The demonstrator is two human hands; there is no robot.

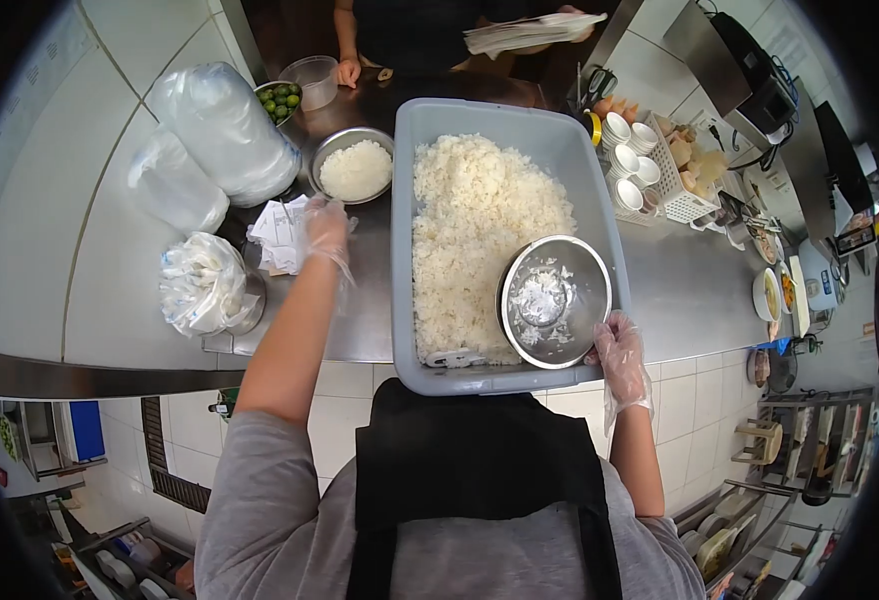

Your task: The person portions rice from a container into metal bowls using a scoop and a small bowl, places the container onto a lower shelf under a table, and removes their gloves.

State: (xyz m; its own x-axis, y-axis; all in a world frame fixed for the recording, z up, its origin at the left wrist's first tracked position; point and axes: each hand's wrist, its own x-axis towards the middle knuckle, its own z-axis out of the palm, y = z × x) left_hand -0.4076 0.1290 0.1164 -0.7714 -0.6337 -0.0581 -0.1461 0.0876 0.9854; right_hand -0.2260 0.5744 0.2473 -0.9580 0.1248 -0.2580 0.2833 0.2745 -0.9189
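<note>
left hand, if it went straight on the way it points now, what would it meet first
Most likely the near side of the metal bowl of rice, just beyond the left hand; depth is unclear, so they may nearly touch.

Grey sleeves [260,480] – black apron [475,465] – clear-gloved hands [623,360]

wall [25,190]: white tile | floor [680,400]: pale tile, dark grate [152,432] | counter [695,295]: steel | stool [762,440]: beige, near shelving [828,430]
</note>
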